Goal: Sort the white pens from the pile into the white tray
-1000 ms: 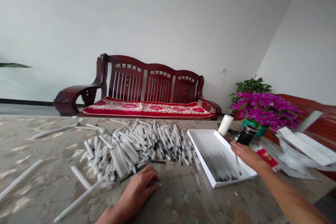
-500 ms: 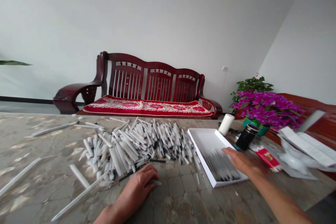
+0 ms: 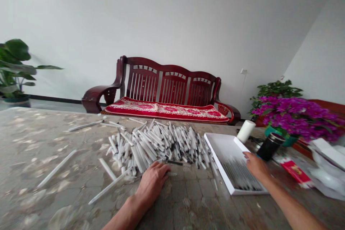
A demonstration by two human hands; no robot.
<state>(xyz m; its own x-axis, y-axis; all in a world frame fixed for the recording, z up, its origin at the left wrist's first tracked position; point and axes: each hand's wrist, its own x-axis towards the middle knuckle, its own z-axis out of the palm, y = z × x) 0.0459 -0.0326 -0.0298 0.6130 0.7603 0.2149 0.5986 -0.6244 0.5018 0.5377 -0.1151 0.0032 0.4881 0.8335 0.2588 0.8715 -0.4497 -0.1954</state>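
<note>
A heap of white translucent pen-like tubes [image 3: 151,147], some with black ends, lies on the stone-patterned table. My left hand [image 3: 154,181] is at the heap's near edge, palm down with the fingers curled. A short translucent piece [image 3: 173,174] shows beside its thumb and seems held there; the fingertips are partly hidden. A dark slim stick [image 3: 174,162] lies just beyond. My right hand [image 3: 256,167] is closed over the right rim of a shallow white box [image 3: 219,142]. Inside the box, thin clear sticks [image 3: 239,174] with dark tips lie in a row.
Loose long tubes [image 3: 57,169] lie left of the heap. Beyond the box are a white roll [image 3: 246,131], a black cup [image 3: 271,146], a red packet [image 3: 296,173], plastic bags [image 3: 327,176] and purple flowers [image 3: 296,115]. A wooden bench [image 3: 172,86] stands behind the table.
The view has turned left, so everything sits farther right in the picture. My left hand has moved slightly forward to the heap's edge. My right hand stays at the box's rim.
</note>
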